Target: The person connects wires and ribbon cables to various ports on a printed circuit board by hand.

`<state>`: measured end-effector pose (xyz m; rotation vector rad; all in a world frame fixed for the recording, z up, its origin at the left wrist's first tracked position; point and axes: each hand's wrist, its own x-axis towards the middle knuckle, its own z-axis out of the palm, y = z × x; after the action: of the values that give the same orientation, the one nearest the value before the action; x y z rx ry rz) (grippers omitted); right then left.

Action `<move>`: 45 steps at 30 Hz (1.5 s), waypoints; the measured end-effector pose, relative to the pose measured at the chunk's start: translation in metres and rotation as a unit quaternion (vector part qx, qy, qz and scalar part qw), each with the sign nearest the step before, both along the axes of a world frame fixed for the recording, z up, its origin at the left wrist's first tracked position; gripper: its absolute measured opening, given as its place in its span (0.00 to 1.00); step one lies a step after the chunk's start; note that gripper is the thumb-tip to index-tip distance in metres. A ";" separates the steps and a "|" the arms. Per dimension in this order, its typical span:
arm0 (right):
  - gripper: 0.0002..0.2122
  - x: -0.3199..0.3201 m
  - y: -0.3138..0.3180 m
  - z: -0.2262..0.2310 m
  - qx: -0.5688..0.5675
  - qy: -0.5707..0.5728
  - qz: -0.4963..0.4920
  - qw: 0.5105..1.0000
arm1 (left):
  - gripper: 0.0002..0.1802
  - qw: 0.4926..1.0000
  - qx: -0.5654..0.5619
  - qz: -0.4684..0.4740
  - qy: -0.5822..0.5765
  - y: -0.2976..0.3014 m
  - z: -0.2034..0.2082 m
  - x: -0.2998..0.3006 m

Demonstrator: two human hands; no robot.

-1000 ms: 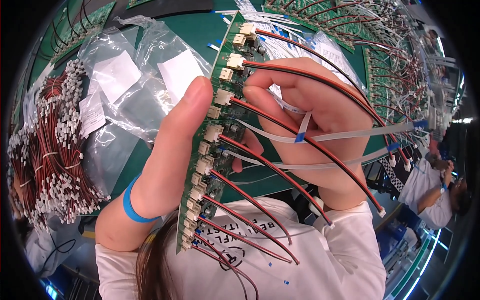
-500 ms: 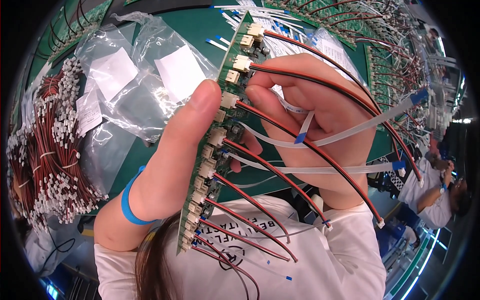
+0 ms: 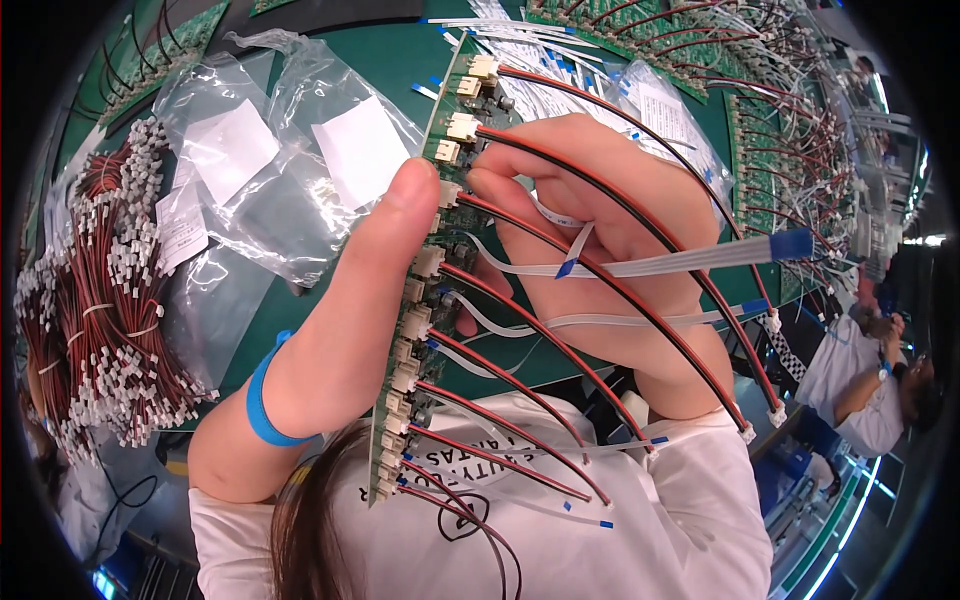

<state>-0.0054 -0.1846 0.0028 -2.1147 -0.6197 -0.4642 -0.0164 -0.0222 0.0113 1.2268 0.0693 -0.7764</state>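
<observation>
A long, narrow green circuit board [image 3: 452, 92] stands on edge in front of me, cream connectors along its face. My left hand [image 3: 345, 300], a blue band on its wrist, grips it with the thumb against the near edge; its other fingers are mostly behind the board. My right hand [image 3: 620, 205] has curled fingers close to the board's upper part, with a short white flat ribbon cable [image 3: 578, 240] looped in them, its blue end hanging out. Red-and-black wires [image 3: 600, 270] plugged into the board arch over my right hand. Other ribbon cables [image 3: 690, 262] trail rightward from the board.
Bundled red-brown wires with white plugs [image 3: 100, 300] lie at left, beside clear plastic bags [image 3: 300, 150] with white labels. Loose ribbon cables [image 3: 520, 50] lie at the back. More wired green boards [image 3: 780, 170] fill the right and back. Another person [image 3: 860, 390] is at far right.
The board's upper end has shifted left and a little down, and its lower end slightly right. My right hand has moved left with it, and the dangling wires and ribbons have swung.
</observation>
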 end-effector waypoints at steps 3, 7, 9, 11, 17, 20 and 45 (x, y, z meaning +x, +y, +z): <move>0.08 -0.001 0.003 0.000 0.004 0.019 -0.003 1.000 | 0.35 0.999 -0.011 0.014 0.027 -0.003 0.002 0.001; 0.07 -0.003 -0.005 0.010 -0.059 0.097 0.033 0.993 | 0.33 0.997 -0.029 0.030 0.067 -0.003 0.002 0.002; 0.07 -0.002 -0.003 0.009 -0.040 0.120 0.024 0.992 | 0.32 0.999 -0.034 -0.019 -0.002 0.004 -0.006 0.003; 0.06 0.000 -0.002 0.011 -0.020 0.136 0.020 0.990 | 0.30 0.999 -0.026 0.040 0.009 -0.006 0.007 0.002; 0.08 0.013 -0.013 0.017 0.029 0.226 0.018 0.973 | 0.28 0.990 -0.103 0.093 -0.002 0.001 -0.007 0.013; 0.10 0.020 -0.028 0.020 0.001 0.236 0.033 0.971 | 0.29 0.972 -0.187 0.134 0.040 0.009 -0.006 0.016; 0.15 0.004 -0.039 0.051 0.242 0.315 0.122 0.910 | 0.48 0.976 -0.132 0.155 -0.076 0.009 0.003 0.010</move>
<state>-0.0019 -0.2240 0.0542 -1.5503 -0.3324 0.2014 -0.0066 -0.0129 0.0145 0.9873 0.0299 -0.4037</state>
